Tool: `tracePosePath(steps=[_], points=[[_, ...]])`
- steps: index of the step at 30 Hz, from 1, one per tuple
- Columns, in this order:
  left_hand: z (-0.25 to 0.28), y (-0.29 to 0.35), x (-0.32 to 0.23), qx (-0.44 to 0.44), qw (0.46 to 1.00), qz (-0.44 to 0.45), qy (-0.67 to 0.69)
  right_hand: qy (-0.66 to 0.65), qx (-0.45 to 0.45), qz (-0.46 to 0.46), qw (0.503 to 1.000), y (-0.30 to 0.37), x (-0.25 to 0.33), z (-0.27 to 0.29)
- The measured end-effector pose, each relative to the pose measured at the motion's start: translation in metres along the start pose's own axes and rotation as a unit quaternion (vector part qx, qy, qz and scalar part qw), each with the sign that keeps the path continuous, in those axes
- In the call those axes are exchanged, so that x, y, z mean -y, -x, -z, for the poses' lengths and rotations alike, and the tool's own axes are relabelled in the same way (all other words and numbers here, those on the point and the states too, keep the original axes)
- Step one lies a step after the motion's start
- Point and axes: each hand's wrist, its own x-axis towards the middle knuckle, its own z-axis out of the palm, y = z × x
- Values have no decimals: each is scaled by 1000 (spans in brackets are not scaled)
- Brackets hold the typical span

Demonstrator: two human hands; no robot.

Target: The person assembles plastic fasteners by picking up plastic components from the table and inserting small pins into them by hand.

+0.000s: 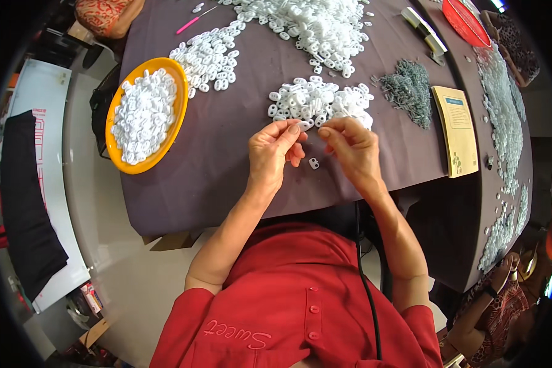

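My left hand [272,151] pinches a small white oval plastic piece with holes [304,126] between thumb and fingers, above the near edge of the table. Close beside it, my right hand [357,153] has its thumb and forefinger pressed together; whatever lies between them is too small to make out. Just past both hands is a small heap of the same white pieces [319,100]. One loose white piece [314,163] lies on the cloth between my wrists. To the right of the heap sits a tangle of small grey-green pieces [409,92].
An orange oval tray [183,101] full of white pieces stands at the left edge. Larger white heaps [306,24] lie farther back, near a pink-handled tool [189,26]. A yellow booklet [455,132] lies right. Beyond are a red basket [463,23] and other people.
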Motion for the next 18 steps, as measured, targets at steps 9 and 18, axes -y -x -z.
tracePosePath(steps=[9,18], points=[[0,1,-2,-10,1000,5,1,112,-77,205,969,8,-17,-24],[-1,-2,-3,-8,1000,10,-10,122,-108,171,972,12,-16,-27]])
